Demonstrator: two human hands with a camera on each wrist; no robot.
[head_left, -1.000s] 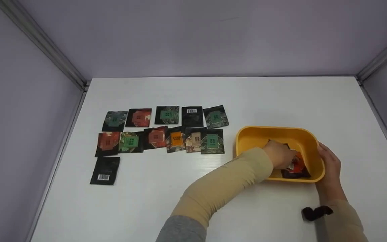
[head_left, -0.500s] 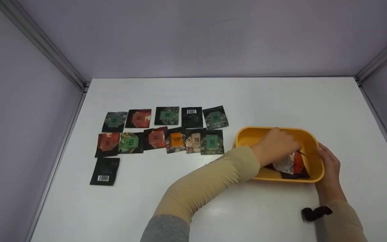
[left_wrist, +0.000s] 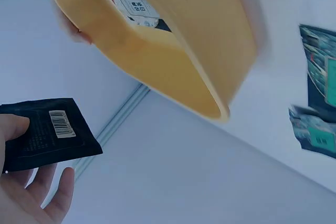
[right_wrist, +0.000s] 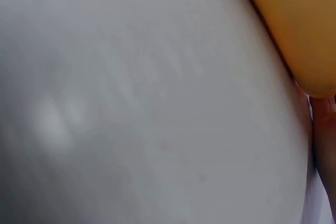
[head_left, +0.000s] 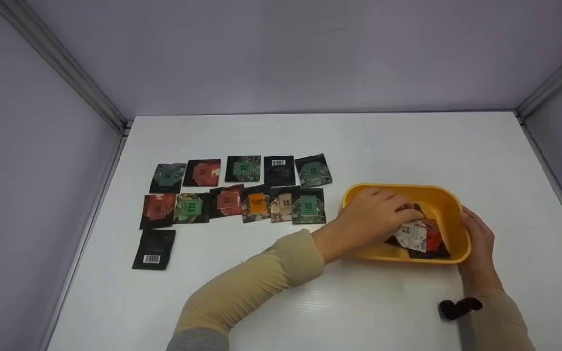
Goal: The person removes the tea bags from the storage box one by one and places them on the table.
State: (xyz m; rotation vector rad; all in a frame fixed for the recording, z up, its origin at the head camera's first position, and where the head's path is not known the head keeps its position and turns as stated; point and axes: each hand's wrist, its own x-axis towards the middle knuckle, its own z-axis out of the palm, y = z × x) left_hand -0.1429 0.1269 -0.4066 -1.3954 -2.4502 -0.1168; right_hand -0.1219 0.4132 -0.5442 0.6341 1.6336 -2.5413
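Observation:
A flat black packet [left_wrist: 65, 124] with a white barcode is pinched between the thumb and fingers of my left hand [left_wrist: 26, 192], in the left wrist view. The head view has this left hand [head_left: 376, 214] over the left half of a yellow plastic bin [head_left: 437, 195], the packet hidden beneath it. Inside the bin lie other packets, among them a white-patterned packet [head_left: 412, 236] and a red-and-black packet [head_left: 434, 239]. My right hand [head_left: 480, 241] holds the bin's right end from outside, fingers curved along the wall; its thumb is hard to make out.
Left of the bin, several packets lie in two rows, including an orange-labelled packet [head_left: 256, 202] and a green-labelled packet [head_left: 309, 205]. A barcode-side-up black packet [head_left: 153, 249] starts a third row. Walls enclose the white table [head_left: 261, 302]; a black strap [head_left: 459, 309] sits by the right wrist.
My left hand has lifted from the packets and shifted left over the bin, a black packet now in its fingers. The white-patterned packet is uncovered. My right hand and the bin stay put.

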